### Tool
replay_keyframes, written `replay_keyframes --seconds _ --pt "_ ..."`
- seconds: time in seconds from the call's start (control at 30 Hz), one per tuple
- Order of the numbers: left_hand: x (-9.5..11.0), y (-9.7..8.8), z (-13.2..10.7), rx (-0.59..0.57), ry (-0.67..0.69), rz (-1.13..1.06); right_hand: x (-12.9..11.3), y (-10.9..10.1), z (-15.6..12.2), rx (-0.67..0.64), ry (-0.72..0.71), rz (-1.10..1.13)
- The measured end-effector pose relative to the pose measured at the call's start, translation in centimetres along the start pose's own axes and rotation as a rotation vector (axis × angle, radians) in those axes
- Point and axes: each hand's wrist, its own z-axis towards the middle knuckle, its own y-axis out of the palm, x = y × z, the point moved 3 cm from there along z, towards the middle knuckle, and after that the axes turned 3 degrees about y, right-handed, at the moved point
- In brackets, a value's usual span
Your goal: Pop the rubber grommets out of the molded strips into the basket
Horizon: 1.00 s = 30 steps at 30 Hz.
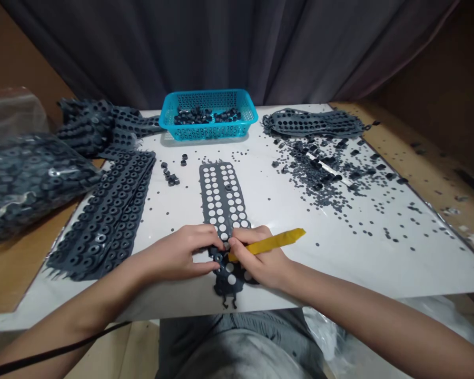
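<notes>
A dark grey rubber strip (223,196) with rows of punched-out round holes lies lengthwise on the white table (379,252) in front of me. My left hand (181,255) pinches the strip's near end, fingers closed on it, beside a small rubber ring still in the strip. My right hand (256,258) is closed around a yellow stick tool (276,242) whose tip meets the strip between my two hands. The strip's ragged near end (229,287) hangs at the table's front edge.
A blue basket (208,113) with small black rings stands at the back. Stacked unpunched strips (102,216) lie left, emptied strips (312,122) and scattered rubber scraps (324,168) right. A clear bag of rings (19,179) sits far left. A few loose rings (170,176) lie near the strip.
</notes>
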Motion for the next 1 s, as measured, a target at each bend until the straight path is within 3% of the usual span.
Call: replay_keyframes --seconds 0.17,0.4,0.57,0.67,0.87,0.93,1.0 --pt "-0.2 0.4 0.0 -0.024 -0.005 0.023 -0.3 0.0 0.0 -0.024 -0.078 0.02" --pt "0.1 0.4 0.0 -0.042 0.021 0.042 -0.1 0.0 0.0 0.01 -0.035 0.03" --pt "0.0 0.6 0.0 -0.056 0.029 0.08 -0.6 0.1 0.0 -0.011 -0.1 -0.029" --pt "0.0 0.8 -0.1 -0.073 0.061 0.172 -0.9 0.2 0.0 -0.068 -0.127 -0.035" --pt "1.2 1.4 -0.5 0.003 0.289 0.599 -0.8 0.0 0.0 -0.104 -0.093 -0.026" --pt "1.2 1.7 -0.6 0.008 0.28 0.644 -0.7 0.0 0.0 -0.105 -0.088 -0.018" --pt "1.0 1.8 -0.5 -0.004 0.201 0.532 -0.6 0.0 0.0 -0.102 -0.085 -0.003"
